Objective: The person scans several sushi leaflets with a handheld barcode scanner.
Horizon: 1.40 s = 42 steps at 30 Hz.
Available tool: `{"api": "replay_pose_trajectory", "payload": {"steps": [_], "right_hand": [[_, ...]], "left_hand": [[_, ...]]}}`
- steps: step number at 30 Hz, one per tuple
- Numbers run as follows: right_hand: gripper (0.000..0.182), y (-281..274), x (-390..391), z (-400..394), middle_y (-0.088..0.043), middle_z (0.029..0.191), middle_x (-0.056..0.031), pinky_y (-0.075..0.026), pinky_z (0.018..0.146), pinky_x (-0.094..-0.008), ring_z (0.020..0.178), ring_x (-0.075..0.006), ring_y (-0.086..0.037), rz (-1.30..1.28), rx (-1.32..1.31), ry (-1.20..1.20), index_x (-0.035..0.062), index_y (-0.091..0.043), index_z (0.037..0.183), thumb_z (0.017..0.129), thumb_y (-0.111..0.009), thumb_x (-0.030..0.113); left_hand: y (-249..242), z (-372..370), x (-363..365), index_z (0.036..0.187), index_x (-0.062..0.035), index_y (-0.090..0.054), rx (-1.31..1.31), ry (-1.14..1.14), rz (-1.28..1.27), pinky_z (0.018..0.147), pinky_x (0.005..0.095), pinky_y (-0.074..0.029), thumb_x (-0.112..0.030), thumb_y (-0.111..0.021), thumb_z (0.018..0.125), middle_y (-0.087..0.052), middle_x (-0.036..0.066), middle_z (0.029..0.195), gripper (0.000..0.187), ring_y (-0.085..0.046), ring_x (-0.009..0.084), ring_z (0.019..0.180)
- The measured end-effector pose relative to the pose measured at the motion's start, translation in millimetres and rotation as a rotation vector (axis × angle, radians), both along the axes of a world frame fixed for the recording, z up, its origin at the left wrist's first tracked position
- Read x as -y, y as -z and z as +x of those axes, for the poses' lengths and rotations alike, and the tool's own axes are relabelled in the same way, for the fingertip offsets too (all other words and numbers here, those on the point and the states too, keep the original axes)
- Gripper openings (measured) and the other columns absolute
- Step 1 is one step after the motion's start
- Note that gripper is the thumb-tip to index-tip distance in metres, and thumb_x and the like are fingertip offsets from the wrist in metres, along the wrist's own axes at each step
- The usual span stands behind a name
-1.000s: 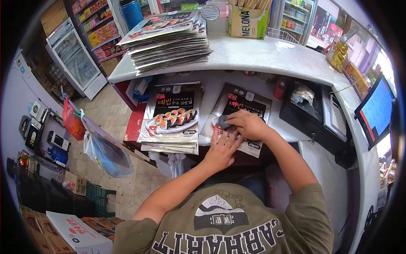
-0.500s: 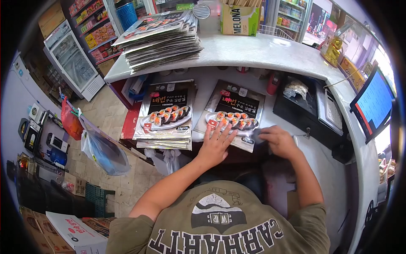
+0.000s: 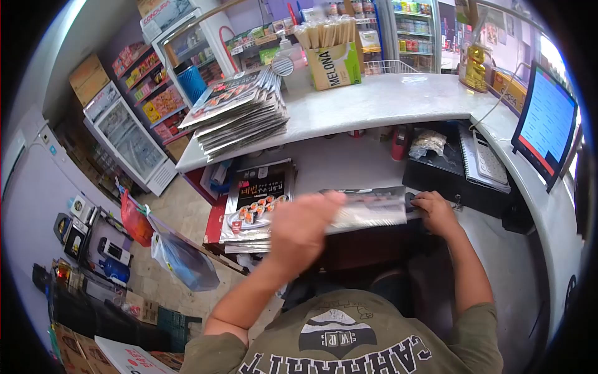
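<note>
A silvery seaweed packet [image 3: 374, 207] is tipped up at the lower shelf's front edge, seen at a steep slant, its printed front barely visible. My left hand [image 3: 302, 230], smeared by motion, has its fingers closed at the packet's left end. Just past the packet's right end, my right hand [image 3: 438, 214] is closed around a small dark object [image 3: 409, 201] whose kind I cannot make out. To the left lies a pile of black-and-silver seaweed packets [image 3: 258, 187] printed with rice rolls, partly covered by my left hand and forearm.
A tall stack of seaweed packets [image 3: 240, 115] stands on the raised counter [image 3: 374, 100], near a Melona box [image 3: 336, 65] of wooden sticks. At right are a black cash drawer [image 3: 436, 168], a calculator [image 3: 489, 159] and a monitor [image 3: 541, 124]. Plastic bags [image 3: 184, 262] hang at left.
The packet that lay flat under my left hand is now tilted up, with that hand at its left end. My right hand has shifted off its corner. The camera view has tipped upward.
</note>
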State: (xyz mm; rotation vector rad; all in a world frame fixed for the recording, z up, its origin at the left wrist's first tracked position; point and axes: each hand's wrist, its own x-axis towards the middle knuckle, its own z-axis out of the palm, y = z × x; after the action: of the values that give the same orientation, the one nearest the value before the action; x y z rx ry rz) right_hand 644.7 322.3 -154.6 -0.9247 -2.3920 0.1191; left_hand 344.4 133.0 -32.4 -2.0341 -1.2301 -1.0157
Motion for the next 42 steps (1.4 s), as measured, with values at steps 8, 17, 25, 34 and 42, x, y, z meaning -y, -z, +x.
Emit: {"api": "replay_pose_trajectory", "payload": {"steps": [8, 17, 25, 34, 42], "right_hand": [[0.03, -3, 2, -3, -0.066, 0.11, -0.0047, -0.051, 0.088, -0.0389, 0.099, -0.0277, -0.059, -0.06, 0.016, 0.01, 0.0079, -0.072, 0.102, 0.076, -0.058, 0.0], [0.03, 4, 1, -3, -0.066, 0.111, -0.0046, -0.051, 0.089, -0.0392, 0.1, -0.0275, -0.059, -0.049, 0.01, 0.027, 0.0094, -0.072, 0.102, 0.078, -0.055, 0.002], [0.03, 5, 1, -4, -0.066, 0.109, -0.006, -0.051, 0.089, -0.0394, 0.099, -0.0285, -0.059, -0.04, -0.03, 0.023, 0.0088, -0.072, 0.099, 0.075, -0.056, 0.001], [0.03, 9, -5, -4, -0.065, 0.111, -0.0089, -0.05, 0.09, -0.0404, 0.102, -0.0314, -0.058, -0.035, -0.038, -0.012, 0.0072, -0.07, 0.101, 0.076, -0.056, -0.001], [0.029, 0, -1, -6, -0.066, 0.11, -0.0082, -0.05, 0.09, -0.0397, 0.102, -0.03, -0.059, -0.096, -0.052, -0.006, 0.0053, -0.07, 0.101, 0.077, -0.055, -0.003]], "left_hand": [[-138, -85, 25, 0.111, -0.0033, -0.069, 0.234, -0.576, 0.791, 0.077, 0.0316, -0.053, -0.003, -0.066, 0.089, -0.072, 0.01, 0.1, 0.022, -0.068, 0.0196, 0.095], [-95, -219, -93, 0.109, -0.0105, -0.069, -0.05, -0.522, 0.204, 0.09, 0.0405, -0.049, -0.009, -0.064, 0.085, -0.071, 0.009, 0.105, 0.025, -0.065, 0.0309, 0.1], [-82, -241, -105, 0.127, -0.0132, -0.061, 0.055, -0.523, -0.114, 0.111, 0.0509, -0.026, -0.053, -0.045, 0.098, -0.058, 0.012, 0.134, 0.051, -0.047, 0.0295, 0.132], [-36, -151, -14, 0.139, -0.0054, -0.046, 0.208, -0.347, -0.286, 0.109, 0.0411, -0.032, -0.037, -0.072, 0.084, -0.05, 0.019, 0.14, 0.069, -0.044, 0.0352, 0.132], [89, -134, 54, 0.15, -0.0131, -0.033, 0.056, -0.578, -1.013, 0.117, 0.0517, -0.017, -0.036, -0.075, 0.08, -0.029, 0.013, 0.157, 0.085, -0.02, 0.0293, 0.148]]}}
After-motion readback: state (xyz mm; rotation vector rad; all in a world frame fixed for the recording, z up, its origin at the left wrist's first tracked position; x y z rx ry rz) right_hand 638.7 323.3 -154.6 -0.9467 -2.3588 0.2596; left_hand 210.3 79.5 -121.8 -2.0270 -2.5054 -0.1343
